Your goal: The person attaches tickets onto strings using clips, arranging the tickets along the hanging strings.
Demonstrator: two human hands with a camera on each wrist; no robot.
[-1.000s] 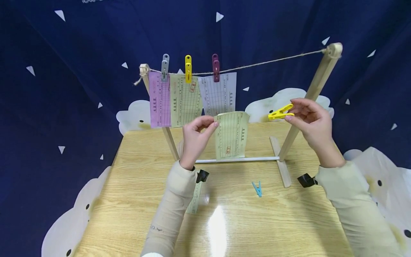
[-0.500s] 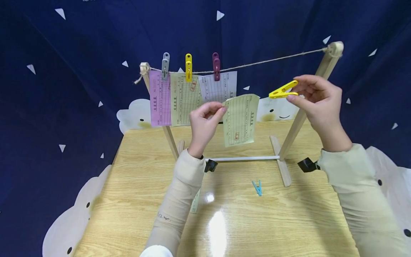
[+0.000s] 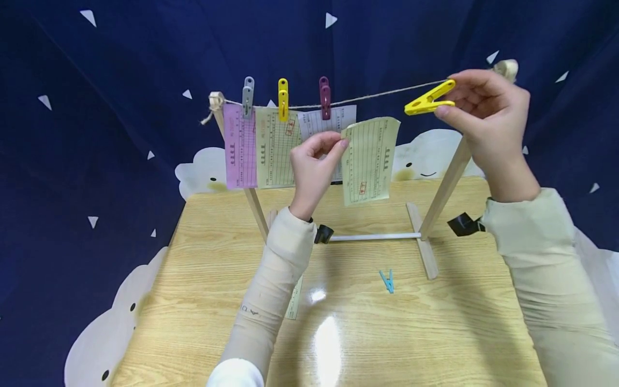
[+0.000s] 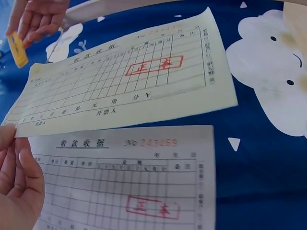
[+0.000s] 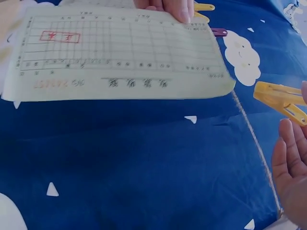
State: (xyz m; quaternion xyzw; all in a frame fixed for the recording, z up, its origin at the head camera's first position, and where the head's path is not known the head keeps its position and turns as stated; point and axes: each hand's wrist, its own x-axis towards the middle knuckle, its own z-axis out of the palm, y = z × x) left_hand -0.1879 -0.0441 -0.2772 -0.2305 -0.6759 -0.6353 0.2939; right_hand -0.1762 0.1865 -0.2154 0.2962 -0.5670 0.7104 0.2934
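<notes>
My left hand (image 3: 316, 166) pinches the upper left corner of a pale green receipt slip (image 3: 369, 161), which hangs just below the string (image 3: 377, 95) and partly covers a white slip (image 3: 345, 114). In the left wrist view the green slip (image 4: 182, 91) lies in front of the white slip (image 4: 163, 182). To the right, near the string, my right hand (image 3: 495, 115) holds a yellow clothespin (image 3: 427, 99) by its handle ends, its nose pointing left. In the right wrist view that clothespin (image 5: 280, 98) is a short way from the slip's corner.
A grey clothespin (image 3: 247, 99), a yellow one (image 3: 283, 102) and a maroon one (image 3: 325, 99) hold a pink slip (image 3: 239, 150), a green slip (image 3: 275, 156) and the white slip. A blue clothespin (image 3: 387, 281) and another slip (image 3: 294, 301) lie on the table (image 3: 203, 290).
Both hands have risen toward the string. The left hand has brought the green slip up and slightly right; the right hand has lifted the yellow clothespin to the string's height.
</notes>
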